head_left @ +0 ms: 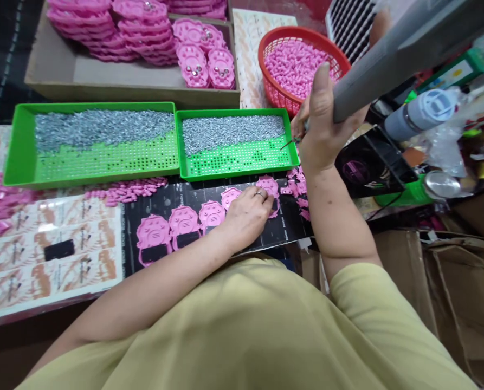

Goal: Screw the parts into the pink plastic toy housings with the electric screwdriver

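Observation:
My right hand (323, 122) is wrapped round a grey electric screwdriver (384, 59), its thin bit (287, 144) pointing left over the near right corner of the smaller green tray (236, 172). That tray holds many small silvery screws (233, 131). My left hand (250, 214), with a ring on one finger, lies curled over the row of pink plastic parts; its fingertips press on the pink part (268, 186) at the right end, which they partly hide. More pink parts (154, 232) of the same shape lie to its left on a black mat (131, 260).
A larger green tray (12, 157) of screws stands left. Behind are a cardboard box (140, 92) of stacked pink parts and a red basket (272, 86) of small pink pieces. Loose pink pieces (126, 190) lie before the trays. A bottle (420, 114) and clutter stand right.

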Available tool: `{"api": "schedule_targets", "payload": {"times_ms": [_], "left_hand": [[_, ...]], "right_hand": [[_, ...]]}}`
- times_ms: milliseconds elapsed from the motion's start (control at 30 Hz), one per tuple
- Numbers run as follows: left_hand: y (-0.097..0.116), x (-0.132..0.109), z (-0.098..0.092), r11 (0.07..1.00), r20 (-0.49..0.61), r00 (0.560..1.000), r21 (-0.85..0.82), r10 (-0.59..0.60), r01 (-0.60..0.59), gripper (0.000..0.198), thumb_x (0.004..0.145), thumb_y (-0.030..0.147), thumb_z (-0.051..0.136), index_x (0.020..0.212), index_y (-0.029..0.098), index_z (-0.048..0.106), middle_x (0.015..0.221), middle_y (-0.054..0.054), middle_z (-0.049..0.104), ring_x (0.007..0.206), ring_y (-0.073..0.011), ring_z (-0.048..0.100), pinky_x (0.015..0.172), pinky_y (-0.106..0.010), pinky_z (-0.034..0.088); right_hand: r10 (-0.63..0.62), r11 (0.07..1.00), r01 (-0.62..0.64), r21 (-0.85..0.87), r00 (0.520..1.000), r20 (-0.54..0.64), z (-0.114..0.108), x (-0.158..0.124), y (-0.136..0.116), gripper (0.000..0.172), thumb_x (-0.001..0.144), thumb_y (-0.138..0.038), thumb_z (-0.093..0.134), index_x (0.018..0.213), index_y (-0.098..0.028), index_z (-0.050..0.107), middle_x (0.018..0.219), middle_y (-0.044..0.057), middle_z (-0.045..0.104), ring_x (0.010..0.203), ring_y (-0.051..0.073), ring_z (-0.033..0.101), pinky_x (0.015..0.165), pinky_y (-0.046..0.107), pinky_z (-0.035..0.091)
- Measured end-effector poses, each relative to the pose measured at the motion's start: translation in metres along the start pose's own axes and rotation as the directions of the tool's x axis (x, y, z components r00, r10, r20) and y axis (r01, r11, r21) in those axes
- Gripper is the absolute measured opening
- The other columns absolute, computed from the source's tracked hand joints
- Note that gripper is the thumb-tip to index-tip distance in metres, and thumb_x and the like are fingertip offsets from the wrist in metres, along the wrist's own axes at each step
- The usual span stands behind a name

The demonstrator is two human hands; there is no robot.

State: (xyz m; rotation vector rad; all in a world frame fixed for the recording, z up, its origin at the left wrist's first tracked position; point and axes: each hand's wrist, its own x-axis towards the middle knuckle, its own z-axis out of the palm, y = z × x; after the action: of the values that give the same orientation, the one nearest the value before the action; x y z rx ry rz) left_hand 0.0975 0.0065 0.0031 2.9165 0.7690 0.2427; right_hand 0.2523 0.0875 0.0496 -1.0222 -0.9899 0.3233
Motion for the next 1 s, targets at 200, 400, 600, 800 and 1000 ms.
{"api": "schedule_targets", "payload": {"times_ms": [200, 400, 600, 800, 1000], "left_hand": [[-0.001, 0.000, -0.002, 1.000, 0.022, 1.000, -0.007, 0.008, -0.008, 0.017, 0.092, 0.016, 0.055, 0.103, 0.009, 0.066, 0.095, -0.011, 0.066, 0.091, -0.0259, 0.058, 0.081, -0.036, 0.050], [-0.003, 0.001, 0.001, 0.999, -0.024, 0.999, 0.003, 0.033, -0.033, 0.018, 0.093, 0.018, 0.054, 0.102, 0.009, 0.067, 0.094, -0.011, 0.067, 0.092, -0.0237, 0.059, 0.084, -0.035, 0.050], [-0.003, 0.002, 0.000, 0.998, -0.018, 0.999, 0.039, 0.040, -0.039, 0.018, 0.092, 0.016, 0.054, 0.103, 0.009, 0.068, 0.095, -0.010, 0.067, 0.091, -0.0230, 0.059, 0.082, -0.033, 0.050], [-0.001, 0.002, -0.002, 1.000, 0.003, 1.000, 0.006, 0.026, -0.026, 0.020, 0.093, 0.015, 0.052, 0.105, 0.009, 0.067, 0.096, -0.011, 0.066, 0.093, -0.0226, 0.058, 0.084, -0.033, 0.048], [-0.001, 0.001, -0.003, 1.000, 0.018, 1.000, -0.016, 0.020, -0.020, 0.021, 0.093, 0.015, 0.051, 0.106, 0.008, 0.067, 0.097, -0.011, 0.066, 0.094, -0.0229, 0.057, 0.084, -0.034, 0.047]], "right_hand": [[0.020, 0.997, -0.014, 0.075, 0.997, -0.073, -0.037, -0.046, -0.047, 0.045, 0.078, -0.059, 0.068, 0.062, -0.027, 0.039, 0.042, -0.010, 0.031, 0.031, 0.006, 0.025, 0.031, 0.028, 0.021], [0.089, 0.979, -0.061, 0.196, 0.986, -0.142, -0.057, -0.066, -0.070, 0.053, 0.083, -0.043, 0.063, 0.044, -0.019, 0.036, 0.041, -0.007, 0.024, 0.028, 0.003, 0.025, 0.027, 0.022, 0.019], [0.153, 0.977, -0.149, 0.156, 0.988, -0.014, -0.042, -0.081, -0.058, 0.054, 0.079, -0.058, 0.068, 0.051, -0.022, 0.039, 0.041, -0.008, 0.027, 0.030, 0.005, 0.026, 0.028, 0.026, 0.023], [0.128, 0.992, -0.125, 0.032, 0.988, -0.085, -0.035, -0.088, -0.047, 0.052, 0.081, -0.059, 0.064, 0.053, -0.026, 0.034, 0.044, -0.006, 0.025, 0.032, 0.008, 0.020, 0.029, 0.031, 0.021], [0.190, 0.981, -0.186, 0.045, 0.978, -0.089, -0.034, -0.087, -0.042, 0.053, 0.074, -0.063, 0.068, 0.051, -0.027, 0.036, 0.042, -0.006, 0.025, 0.033, 0.008, 0.019, 0.030, 0.032, 0.020]]}}
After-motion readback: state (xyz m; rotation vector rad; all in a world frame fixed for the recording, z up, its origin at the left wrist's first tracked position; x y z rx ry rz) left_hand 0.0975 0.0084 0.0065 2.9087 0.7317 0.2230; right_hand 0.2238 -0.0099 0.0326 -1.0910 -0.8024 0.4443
